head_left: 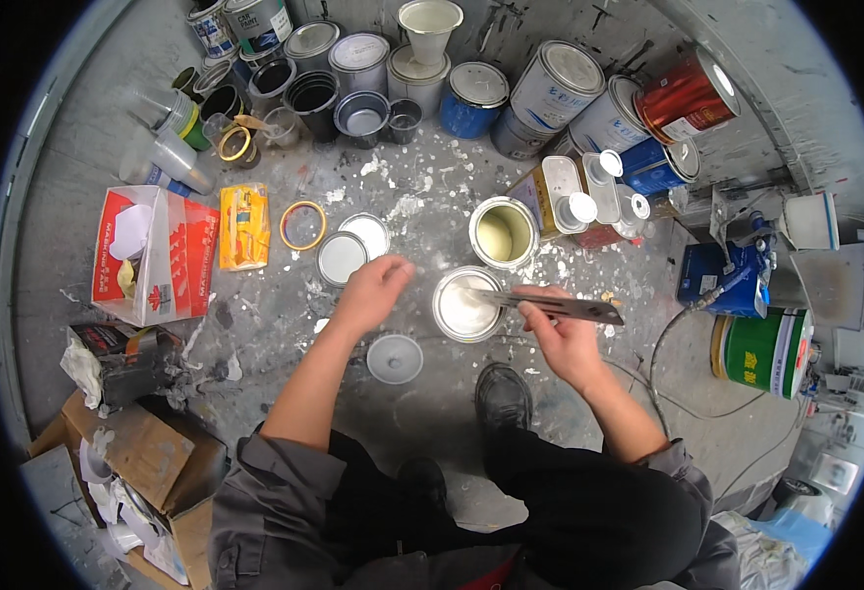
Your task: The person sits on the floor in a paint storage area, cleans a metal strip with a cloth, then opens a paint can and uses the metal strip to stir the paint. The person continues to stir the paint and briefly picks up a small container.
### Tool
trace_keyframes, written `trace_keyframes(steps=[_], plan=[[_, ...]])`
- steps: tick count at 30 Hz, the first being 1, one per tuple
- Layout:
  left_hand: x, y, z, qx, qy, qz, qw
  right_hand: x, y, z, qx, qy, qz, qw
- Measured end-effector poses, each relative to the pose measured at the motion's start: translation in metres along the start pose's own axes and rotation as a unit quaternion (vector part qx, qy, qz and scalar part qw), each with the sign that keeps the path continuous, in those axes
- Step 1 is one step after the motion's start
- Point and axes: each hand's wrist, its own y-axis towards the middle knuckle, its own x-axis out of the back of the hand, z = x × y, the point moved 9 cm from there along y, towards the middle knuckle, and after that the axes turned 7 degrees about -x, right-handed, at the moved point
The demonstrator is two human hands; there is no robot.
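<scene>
My right hand (560, 334) grips a long metal stick (594, 313), whose left end reaches into an open can of pale paint (463, 313). Just above it stands another open can with cream-coloured contents (506, 231). My left hand (378, 285) has loosely bent fingers with nothing seen in them, left of the paint can and just beside two round lids (342, 264), partly overlapping them in view. A grey lid (395, 360) lies below, and a yellow tape ring (303, 225) lies to the upper left.
Cans and cups (358, 65) crowd the back. Rectangular tins (555, 192) stand right of the open cans, with a blue tin, green bucket (754, 354) and hose (660, 369) farther right. A red-white box (157, 251), yellow pack (243, 224) and cardboard box (132, 447) sit left.
</scene>
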Motion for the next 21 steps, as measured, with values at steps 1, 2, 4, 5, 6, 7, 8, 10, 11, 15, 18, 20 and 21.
trace_keyframes(steps=[1, 2, 4, 5, 6, 7, 8, 10, 11, 15, 18, 20, 21], plan=[[-0.001, 0.0, 0.0, -0.007, 0.01, 0.002, 1.0, -0.004, -0.003, -0.004, -0.01, 0.036, -0.014, 0.999], [-0.002, 0.0, 0.0, -0.014, 0.02, 0.004, 1.0, -0.008, -0.006, -0.01, -0.037, 0.071, -0.005, 0.997], [-0.007, -0.003, -0.002, -0.002, 0.019, 0.031, 0.999, -0.013, -0.009, -0.015, -0.092, 0.139, 0.013, 0.986], [-0.01, -0.004, -0.003, 0.003, 0.018, 0.045, 0.999, -0.01, -0.011, -0.013, -0.091, 0.155, -0.001, 0.984], [-0.008, -0.004, -0.003, -0.001, 0.028, 0.044, 0.999, -0.003, -0.011, -0.003, -0.067, 0.163, -0.008, 0.984], [-0.005, -0.004, 0.0, -0.002, 0.038, 0.044, 0.998, 0.008, -0.013, 0.009, -0.045, 0.172, -0.013, 0.984], [-0.002, -0.006, 0.003, -0.003, 0.048, 0.042, 0.998, 0.017, -0.013, 0.021, -0.022, 0.181, -0.017, 0.983], [-0.003, -0.006, -0.002, 0.006, 0.036, 0.035, 0.999, 0.025, -0.013, 0.027, -0.005, 0.115, -0.031, 0.993], [-0.003, -0.006, -0.005, 0.012, 0.03, 0.03, 0.999, 0.021, -0.01, 0.022, 0.014, 0.067, -0.034, 0.997], [-0.009, -0.003, -0.013, -0.003, 0.026, 0.037, 0.999, 0.001, -0.006, -0.008, -0.052, 0.099, -0.052, 0.992], [-0.008, -0.004, -0.017, -0.013, 0.025, 0.033, 0.999, 0.001, -0.01, -0.017, -0.095, 0.163, -0.058, 0.98], [0.002, -0.007, -0.007, -0.018, 0.031, 0.008, 0.999, 0.01, -0.011, -0.001, -0.087, 0.231, -0.059, 0.967], [0.003, -0.008, -0.008, -0.02, 0.032, 0.006, 0.999, 0.024, -0.01, 0.011, -0.054, 0.239, -0.081, 0.966]])
